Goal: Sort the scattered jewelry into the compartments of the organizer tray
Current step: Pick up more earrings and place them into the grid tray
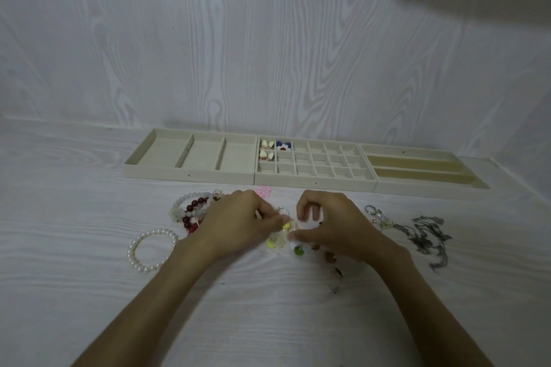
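Note:
Three beige organizer trays stand in a row at the back: a wide-compartment tray point(190, 176), a small-grid tray point(316, 185) and a long-slot tray point(417, 188). The grid tray's left cells hold white heart-shaped pieces point(267, 149) and a red, white and blue flower piece point(283, 144). My left hand point(238, 220) and my right hand point(334, 223) meet over a small pile of clear and yellow pieces point(280, 235), fingers curled and pinching at it. A green piece point(298, 251) lies just under my right thumb.
Red and pale bead bracelets point(190, 208) lie left of my left hand, with a pearl bracelet point(150, 249) nearer me. A pink flower piece point(264, 191) sits before the grid tray. A key ring point(374, 211) and dark metal chains point(426, 235) lie right.

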Motion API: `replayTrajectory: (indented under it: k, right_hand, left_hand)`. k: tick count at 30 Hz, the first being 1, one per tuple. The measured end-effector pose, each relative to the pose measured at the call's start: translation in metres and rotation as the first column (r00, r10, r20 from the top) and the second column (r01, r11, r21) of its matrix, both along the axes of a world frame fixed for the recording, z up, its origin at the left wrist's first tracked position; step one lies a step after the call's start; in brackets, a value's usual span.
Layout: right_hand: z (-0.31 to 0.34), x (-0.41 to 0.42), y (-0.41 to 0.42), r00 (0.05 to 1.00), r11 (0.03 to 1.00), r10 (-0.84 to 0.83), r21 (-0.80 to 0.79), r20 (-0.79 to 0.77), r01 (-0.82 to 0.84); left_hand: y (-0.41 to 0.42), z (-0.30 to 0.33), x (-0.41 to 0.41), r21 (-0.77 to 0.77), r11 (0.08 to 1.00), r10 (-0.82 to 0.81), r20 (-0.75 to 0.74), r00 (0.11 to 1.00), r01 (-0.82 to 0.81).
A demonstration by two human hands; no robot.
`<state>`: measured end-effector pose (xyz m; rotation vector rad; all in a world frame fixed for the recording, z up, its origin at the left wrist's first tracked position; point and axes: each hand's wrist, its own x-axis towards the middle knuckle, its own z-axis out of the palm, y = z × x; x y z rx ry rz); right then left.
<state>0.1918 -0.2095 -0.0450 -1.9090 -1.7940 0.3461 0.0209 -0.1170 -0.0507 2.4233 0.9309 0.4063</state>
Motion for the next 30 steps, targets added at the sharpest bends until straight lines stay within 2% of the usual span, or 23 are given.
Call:
replayTrajectory:
  k: [6,10,14,17,20,23,27,30]
  right_hand:
    - [-0.005,0.002,0.003,0.999,0.999,0.024,-0.026,-0.037,-0.025]
    - [-0.006,-0.001,0.004,0.965,0.996,-0.004,0.085,-0.263,0.027]
    - [0.006,0.0,0.015,0.879,0.964,-0.002,0.233,-0.476,0.128]
    - [0.024,0.012,0.034,0.851,0.945,-0.039,0.257,-0.523,0.202]
    - [0.034,0.028,0.061,0.759,0.949,-0.086,0.179,-0.645,0.26]
    - [0.025,0.04,0.092,0.826,0.953,-0.184,0.111,-0.533,0.283]
    - [0.009,0.048,0.12,0.9,0.954,-0.187,0.147,-0.394,0.262]
    - [0.001,0.048,0.129,0.974,0.959,-0.202,0.181,-0.105,0.218]
  left_hand:
    - [-0.003,-0.001,0.003,-0.012,1.0,0.001,0.06,0.998,0.0]
    - [-0.001,0.001,0.005,-0.146,0.989,0.013,0.221,0.975,0.02]
    - [0.015,0.018,0.013,-0.25,0.968,0.082,0.395,0.915,0.022]
    - [0.037,0.038,0.009,-0.244,0.966,-0.009,0.307,0.952,0.088]
    - [0.045,0.046,-0.004,-0.231,0.936,-0.248,0.107,0.963,0.266]
    - [0.039,0.038,-0.009,-0.295,0.903,-0.335,-0.026,0.942,0.313]
    - [0.031,0.025,-0.003,-0.211,0.936,-0.322,-0.179,0.93,0.283]
    - [0.027,0.018,-0.001,-0.175,0.945,-0.304,-0.169,0.937,0.275]
